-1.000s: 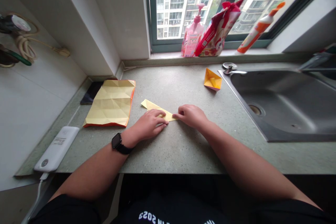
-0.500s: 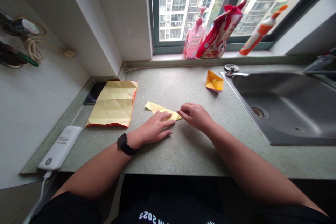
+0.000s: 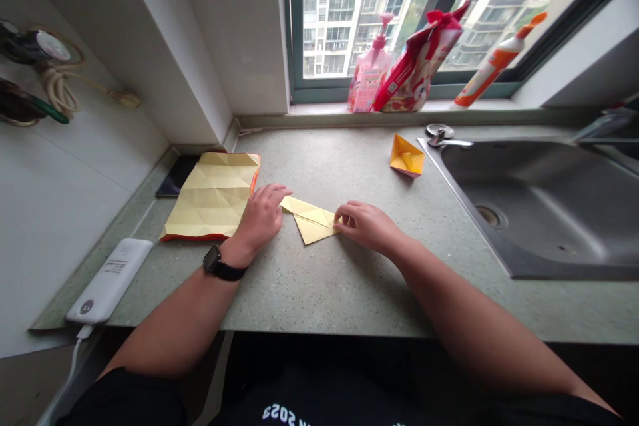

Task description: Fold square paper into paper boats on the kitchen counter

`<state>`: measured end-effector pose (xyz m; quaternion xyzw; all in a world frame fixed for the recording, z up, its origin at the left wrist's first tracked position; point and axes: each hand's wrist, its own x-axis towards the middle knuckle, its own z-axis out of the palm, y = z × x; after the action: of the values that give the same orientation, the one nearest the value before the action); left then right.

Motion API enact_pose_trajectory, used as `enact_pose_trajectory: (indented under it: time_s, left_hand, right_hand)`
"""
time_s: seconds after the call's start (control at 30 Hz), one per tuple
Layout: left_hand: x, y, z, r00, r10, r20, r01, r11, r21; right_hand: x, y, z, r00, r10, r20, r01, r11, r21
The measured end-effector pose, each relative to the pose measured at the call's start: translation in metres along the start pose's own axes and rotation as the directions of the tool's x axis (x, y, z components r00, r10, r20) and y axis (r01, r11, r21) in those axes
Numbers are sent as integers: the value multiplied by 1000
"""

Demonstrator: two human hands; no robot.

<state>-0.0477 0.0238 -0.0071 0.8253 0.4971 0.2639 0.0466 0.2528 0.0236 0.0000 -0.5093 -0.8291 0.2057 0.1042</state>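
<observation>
A pale yellow piece of folded paper (image 3: 313, 226) lies on the counter in front of me, with a long narrow strip along its top and a pointed flap toward me. My left hand (image 3: 260, 216) is at its left end, fingers closed over the tip, which they partly hide. At the opposite end, my right hand (image 3: 367, 225) pinches the paper's right tip between thumb and curled fingers. Left of my left hand rests a stack of creased yellow sheets (image 3: 207, 196) with red-orange edges. Farther back on the right sits a folded orange-yellow paper piece (image 3: 407, 156).
A steel sink (image 3: 529, 213) with a faucet (image 3: 449, 141) is set into the counter at right. A white power bank (image 3: 110, 279) with a cable and a dark phone-like slab (image 3: 176, 176) lie at left. A pink pump bottle (image 3: 369, 76), a red bag (image 3: 419, 63) and an orange-white bottle (image 3: 489, 70) line the windowsill.
My left hand has moved left, off the paper's middle to its left end, uncovering the pointed flap. My right hand remains at the right tip, having shifted slightly down.
</observation>
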Motion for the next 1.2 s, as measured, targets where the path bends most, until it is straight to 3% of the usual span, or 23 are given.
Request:
enact_pose_trajectory:
  time_s: [0.17,0.33,0.63,0.8,0.93,1.2]
  left_hand:
    - [2,-9,6,996,-78,37,73,991,114]
    - [5,-8,8,995,-92,40,86,989,122]
    - [5,-9,4,998,-44,36,42,998,55]
    - [4,2,1,995,23,95,-22,1000,-11]
    - [3,10,-2,987,14,158,-5,998,-59]
    - [-1,22,2,978,3,211,37,982,-185]
  right_hand:
    - [-1,1,0,1000,-14,9,14,1000,-21]
    - [0,5,0,999,-33,21,34,999,-37]
    - [-2,11,-3,997,-48,-52,39,988,-152]
    - [1,19,-1,992,-18,-126,-7,981,-196]
    - [4,24,2,988,3,-155,-33,981,-193]
    - [7,27,4,984,-80,-157,61,990,-124]
